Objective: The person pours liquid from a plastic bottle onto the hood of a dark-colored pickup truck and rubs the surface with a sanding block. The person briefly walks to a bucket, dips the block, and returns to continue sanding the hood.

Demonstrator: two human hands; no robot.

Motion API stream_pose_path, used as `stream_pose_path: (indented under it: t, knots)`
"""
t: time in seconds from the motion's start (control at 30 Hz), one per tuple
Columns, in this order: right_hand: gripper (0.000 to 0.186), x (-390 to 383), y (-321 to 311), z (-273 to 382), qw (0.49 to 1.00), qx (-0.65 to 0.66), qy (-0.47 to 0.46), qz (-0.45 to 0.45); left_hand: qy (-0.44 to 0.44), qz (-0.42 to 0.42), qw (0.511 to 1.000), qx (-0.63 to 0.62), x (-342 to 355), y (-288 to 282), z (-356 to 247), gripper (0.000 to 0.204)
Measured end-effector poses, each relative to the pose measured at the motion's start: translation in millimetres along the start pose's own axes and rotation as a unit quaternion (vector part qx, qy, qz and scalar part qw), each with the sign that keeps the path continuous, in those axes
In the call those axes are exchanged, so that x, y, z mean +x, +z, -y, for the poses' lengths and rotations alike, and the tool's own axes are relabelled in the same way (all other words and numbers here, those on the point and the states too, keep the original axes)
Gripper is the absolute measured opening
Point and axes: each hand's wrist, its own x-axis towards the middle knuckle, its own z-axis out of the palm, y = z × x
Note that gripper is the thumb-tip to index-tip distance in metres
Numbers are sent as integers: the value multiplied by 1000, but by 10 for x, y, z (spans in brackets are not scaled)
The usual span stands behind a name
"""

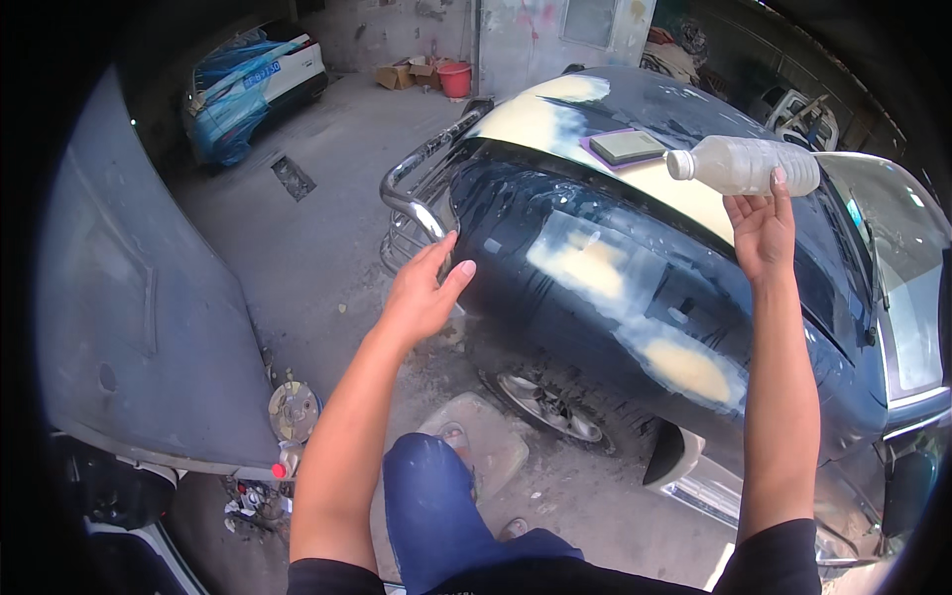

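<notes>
In my right hand (766, 230) is a cloudy plastic bottle (739, 165), lying on its side above the car's hood, with its white cap toward the left. My thumb and fingers are around its lower half. My left hand (421, 288) holds nothing; its fingers are stretched out and thumb apart, beside the front corner of the dark blue car fender (496, 223). Pale yellow filler patches (684, 369) and wet streaks show on the fender. On the hood rests a grey sanding block (627, 148) on a purple sheet (601, 157).
A chrome bull bar (407, 193) juts from the car's front. Below the fender sits the wheel (550, 407). A grey panel (149, 288) stands at the left. Farther back are a white car (283, 84) partly wrapped in blue film, a red bucket (455, 80) and cardboard boxes (395, 76).
</notes>
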Motion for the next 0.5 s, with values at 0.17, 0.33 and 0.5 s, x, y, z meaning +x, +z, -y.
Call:
stream_pose_path:
  t: [0.17, 0.33, 0.5]
  knots:
    - [55, -1020, -107, -287, 990, 84, 84, 75, -87, -7, 996, -30, -814, -325, 71, 60]
    - [57, -2428, -605, -659, 974, 134, 172, 68, -149, -41, 986, -63, -1605, -786, 237, 60]
    - [54, -3657, -1085, -1172, 947, 135, 291, -13, -246, -86, 956, -132, -2818, -781, 868, 58]
